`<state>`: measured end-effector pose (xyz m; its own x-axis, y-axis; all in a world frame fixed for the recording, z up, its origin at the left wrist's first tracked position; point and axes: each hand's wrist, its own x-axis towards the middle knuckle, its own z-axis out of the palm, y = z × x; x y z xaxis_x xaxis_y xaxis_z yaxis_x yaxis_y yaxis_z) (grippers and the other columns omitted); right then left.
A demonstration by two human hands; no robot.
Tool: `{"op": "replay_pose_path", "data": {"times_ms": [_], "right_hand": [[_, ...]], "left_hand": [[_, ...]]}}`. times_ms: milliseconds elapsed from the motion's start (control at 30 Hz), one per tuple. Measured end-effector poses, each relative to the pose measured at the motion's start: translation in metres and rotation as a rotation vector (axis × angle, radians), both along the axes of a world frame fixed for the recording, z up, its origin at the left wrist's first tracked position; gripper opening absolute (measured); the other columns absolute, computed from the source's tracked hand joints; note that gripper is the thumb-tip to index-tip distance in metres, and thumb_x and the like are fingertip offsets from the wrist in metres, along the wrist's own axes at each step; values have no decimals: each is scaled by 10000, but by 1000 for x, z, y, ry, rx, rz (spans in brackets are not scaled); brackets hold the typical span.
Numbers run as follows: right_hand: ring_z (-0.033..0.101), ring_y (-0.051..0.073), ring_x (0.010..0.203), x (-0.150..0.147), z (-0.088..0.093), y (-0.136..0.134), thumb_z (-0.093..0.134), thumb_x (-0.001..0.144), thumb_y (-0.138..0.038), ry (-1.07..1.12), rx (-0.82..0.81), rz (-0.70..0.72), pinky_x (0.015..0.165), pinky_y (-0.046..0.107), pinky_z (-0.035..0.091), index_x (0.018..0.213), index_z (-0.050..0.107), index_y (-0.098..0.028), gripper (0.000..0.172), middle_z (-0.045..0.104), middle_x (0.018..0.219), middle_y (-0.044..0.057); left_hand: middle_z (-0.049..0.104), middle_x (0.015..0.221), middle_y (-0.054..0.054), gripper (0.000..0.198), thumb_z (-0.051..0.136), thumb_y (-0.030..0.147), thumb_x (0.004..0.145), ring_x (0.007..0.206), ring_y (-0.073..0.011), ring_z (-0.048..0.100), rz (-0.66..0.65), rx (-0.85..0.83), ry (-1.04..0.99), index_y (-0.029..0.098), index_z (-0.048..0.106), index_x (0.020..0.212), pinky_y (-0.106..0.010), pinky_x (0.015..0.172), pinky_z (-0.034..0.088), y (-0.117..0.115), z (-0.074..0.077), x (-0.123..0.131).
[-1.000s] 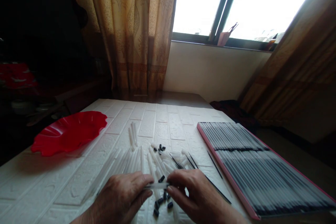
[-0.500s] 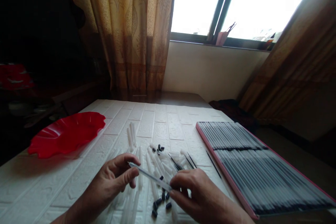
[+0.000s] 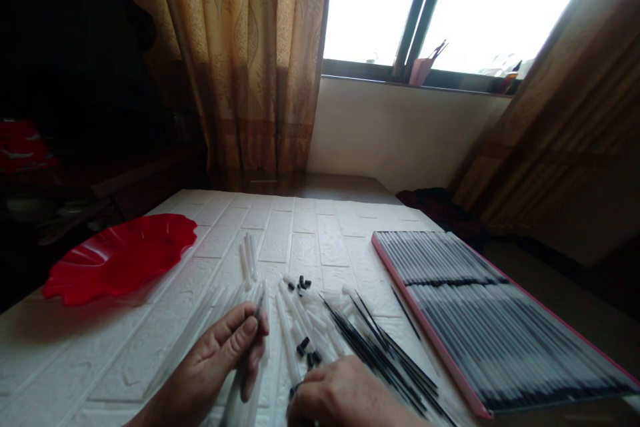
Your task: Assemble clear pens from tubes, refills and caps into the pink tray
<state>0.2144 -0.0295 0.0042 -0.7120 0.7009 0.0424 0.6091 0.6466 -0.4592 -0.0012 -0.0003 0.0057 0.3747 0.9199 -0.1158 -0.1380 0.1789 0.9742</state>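
Note:
My left hand [image 3: 225, 347] is closed on a slim translucent pen barrel [image 3: 235, 400], gripped between thumb and fingers with its pointed tip up. Down among small black end caps [image 3: 303, 345], my right hand [image 3: 345, 390] has its fingers curled together. A dark cap shows at its fingertips, but the tips are hidden, so I cannot make out what they hold. Clear pen barrels [image 3: 285, 330] lie between and beyond the hands. Thin black rods [image 3: 380, 353], which look like pen refills, are bunched beside my right hand.
To the right lies a pink-edged tray [image 3: 395, 280] packed with rows of pale, dark-ended sticks [image 3: 500, 340]. A red wavy-rimmed dish [image 3: 120, 260] is at the left of the white brick-patterned table [image 3: 320, 233]. Curtains [image 3: 250, 67] and a window stand behind.
The pen barrel was slanted between both hands; now only my left hand holds it, turned tip up. My right hand has let go and moved down to the black caps, uncovering the black rods.

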Motion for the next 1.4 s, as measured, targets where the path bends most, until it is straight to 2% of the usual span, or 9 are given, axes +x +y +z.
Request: {"op": "replay_pose_path", "data": {"times_ms": [167, 267, 367, 700, 967, 1133, 1233, 1333, 1400], "right_hand": [[630, 125, 608, 23, 13, 2, 597, 883, -176, 134, 46, -296, 567, 211, 380, 776, 713, -198, 159, 712, 708, 2], [664, 160, 682, 34, 15, 8, 527, 924, -171, 126, 116, -489, 627, 241, 408, 830, 704, -196, 202, 711, 758, 26], [680, 183, 734, 39, 12, 14, 506, 942, -181, 92, 154, -580, 662, 262, 427, 912, 715, -198, 212, 715, 835, 47], [678, 229, 904, 18, 4, 18, 590, 872, -146, -190, 77, -636, 709, 283, 454, 1012, 742, -264, 239, 699, 1042, 53], [667, 222, 878, 10, 4, 22, 641, 861, -222, -223, 79, -680, 663, 266, 435, 940, 743, -260, 134, 676, 1039, 61], [667, 222, 879, 6, 2, 23, 556, 899, -143, -199, 127, -702, 678, 273, 446, 902, 711, -205, 167, 687, 1024, 84], [671, 226, 894, 12, 0, 21, 518, 929, -145, -130, 135, -703, 715, 286, 459, 979, 689, -190, 184, 704, 1019, 85], [680, 214, 806, 21, 0, 18, 525, 928, -189, 116, 92, -659, 708, 293, 471, 956, 688, -183, 166, 733, 884, 63], [681, 198, 759, 25, 2, 16, 535, 917, -228, 314, 20, -602, 700, 289, 483, 947, 702, -182, 175, 743, 840, 50]], "left_hand": [[381, 514, 107, 530, 659, 717, 784, 403, -50, 274, 52, 27, 102, 192, 631, 844, -128, 373, 208, 5, -8, -1], [334, 481, 122, 561, 612, 753, 791, 388, -51, 229, -2, 68, 137, 195, 610, 848, -142, 360, 156, 6, -16, 1], [336, 487, 123, 569, 579, 760, 809, 393, -54, 232, -58, 107, 176, 192, 587, 845, -153, 359, 159, 5, -18, 3], [348, 521, 112, 576, 525, 769, 834, 406, -70, 258, -128, 190, 307, 198, 596, 857, -158, 348, 185, 6, -8, 6], [366, 557, 99, 541, 488, 732, 882, 421, -76, 294, -167, 252, 351, 205, 609, 867, -156, 363, 233, 5, -14, 4], [400, 587, 80, 491, 478, 666, 927, 432, -80, 325, -179, 341, 397, 207, 646, 871, -144, 354, 262, 5, -13, 2], [485, 589, 64, 430, 475, 581, 968, 453, -88, 429, -151, 432, 427, 213, 681, 883, -138, 393, 347, 4, -11, 2], [711, 767, 22, 268, 500, 408, 995, 695, -141, 673, -119, 579, 488, 256, 719, 977, -159, 629, 507, 3, -7, 2], [778, 930, 23, 203, 531, 312, 977, 851, -166, 731, -110, 684, 542, 301, 716, 1060, -170, 754, 530, 2, -5, 2]]}}
